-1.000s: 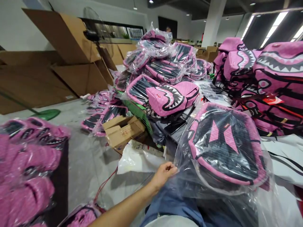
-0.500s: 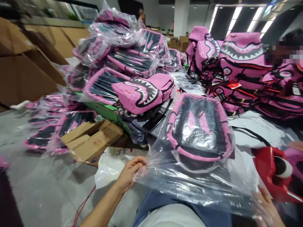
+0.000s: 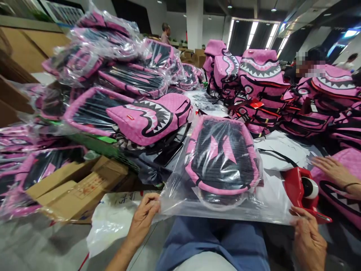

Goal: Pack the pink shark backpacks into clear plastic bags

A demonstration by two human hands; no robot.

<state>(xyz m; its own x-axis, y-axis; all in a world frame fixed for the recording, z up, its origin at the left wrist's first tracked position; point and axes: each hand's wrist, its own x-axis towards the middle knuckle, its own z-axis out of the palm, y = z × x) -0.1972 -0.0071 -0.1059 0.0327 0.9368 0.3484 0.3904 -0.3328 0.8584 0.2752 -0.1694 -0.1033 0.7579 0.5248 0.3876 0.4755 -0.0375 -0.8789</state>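
A pink and black backpack (image 3: 222, 158) lies back side up inside a clear plastic bag (image 3: 225, 209) on the table in front of me. My left hand (image 3: 143, 218) pinches the bag's open edge at its left corner. At the right corner, my right hand (image 3: 307, 241) grips the same edge, stretching it flat across my lap. A red tape dispenser (image 3: 303, 190) stands just above my right hand.
Bagged pink shark-mouth backpacks (image 3: 118, 67) are piled at the left and back. Unbagged ones (image 3: 259, 86) are stacked at the right. A co-worker's hand (image 3: 331, 169) rests on a backpack at the right. Cardboard boxes (image 3: 79, 188) sit on the floor at the left.
The view has swung right. My right hand has come into view and taken the bag's right corner. The bag's open edge is now pulled straight between both hands.
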